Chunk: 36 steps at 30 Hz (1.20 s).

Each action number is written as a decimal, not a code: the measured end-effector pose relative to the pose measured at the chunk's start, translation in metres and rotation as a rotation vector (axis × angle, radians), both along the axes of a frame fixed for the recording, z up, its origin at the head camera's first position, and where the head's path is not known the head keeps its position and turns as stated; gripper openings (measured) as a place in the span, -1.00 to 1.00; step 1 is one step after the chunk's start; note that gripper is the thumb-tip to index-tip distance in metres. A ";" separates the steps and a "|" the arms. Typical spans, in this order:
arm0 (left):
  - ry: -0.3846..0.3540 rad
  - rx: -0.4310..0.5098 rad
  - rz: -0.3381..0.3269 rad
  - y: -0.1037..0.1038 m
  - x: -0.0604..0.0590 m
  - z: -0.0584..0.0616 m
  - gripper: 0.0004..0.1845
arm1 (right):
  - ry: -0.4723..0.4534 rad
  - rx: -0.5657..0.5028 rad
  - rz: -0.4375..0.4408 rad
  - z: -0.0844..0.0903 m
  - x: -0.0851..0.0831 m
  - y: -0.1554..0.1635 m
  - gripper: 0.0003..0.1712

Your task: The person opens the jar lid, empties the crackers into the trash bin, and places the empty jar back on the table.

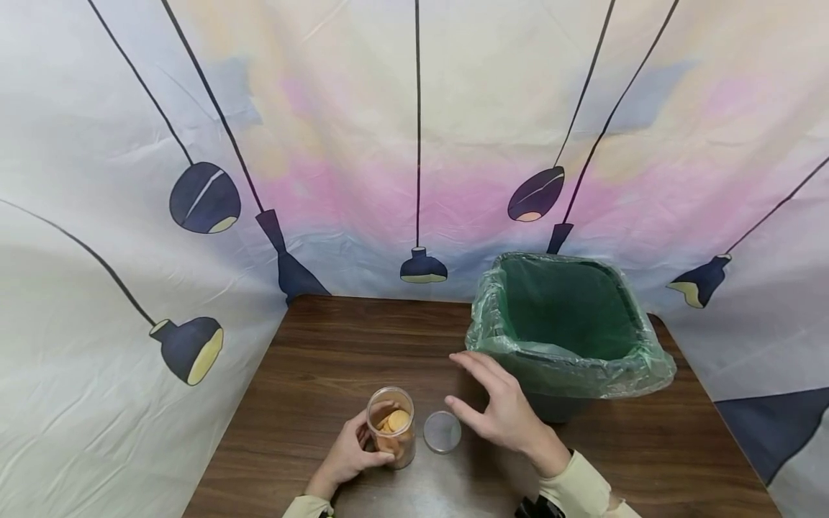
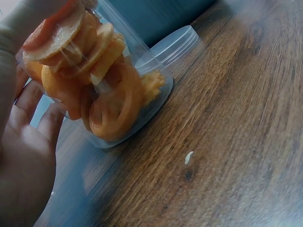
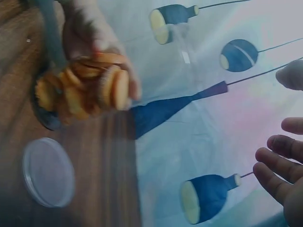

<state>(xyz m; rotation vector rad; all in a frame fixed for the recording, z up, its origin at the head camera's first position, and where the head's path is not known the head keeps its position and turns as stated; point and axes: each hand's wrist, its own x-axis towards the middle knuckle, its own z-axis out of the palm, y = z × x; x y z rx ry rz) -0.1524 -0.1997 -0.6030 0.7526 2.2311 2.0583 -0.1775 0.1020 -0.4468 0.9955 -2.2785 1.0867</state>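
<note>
Your left hand (image 1: 346,453) curls around the clear jar (image 1: 399,436) at lower centre of the frame; its long axis stands upright, mouth upward. Your right hand (image 1: 501,410), fingers spread, holds nothing.

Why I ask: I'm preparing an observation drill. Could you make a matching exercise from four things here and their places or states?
Things:
1. jar
2. lid
3. bin
4. right hand

Places or states:
A. lined with a green bag
B. holding nothing
C. gripped by the left hand
D. flat on the table

Pairs: 1-C, 2-D, 3-A, 4-B
</note>
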 end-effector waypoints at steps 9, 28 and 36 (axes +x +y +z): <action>-0.025 0.005 0.004 0.001 -0.001 0.001 -0.17 | 0.024 -0.109 0.063 0.029 -0.005 0.009 -0.31; -0.026 0.020 -0.009 0.002 -0.001 0.001 -0.17 | 0.119 -0.121 0.011 0.060 -0.003 0.026 -0.40; -0.050 0.014 -0.010 0.001 0.000 0.001 -0.18 | 0.151 -0.144 -0.054 0.073 -0.007 0.044 -0.41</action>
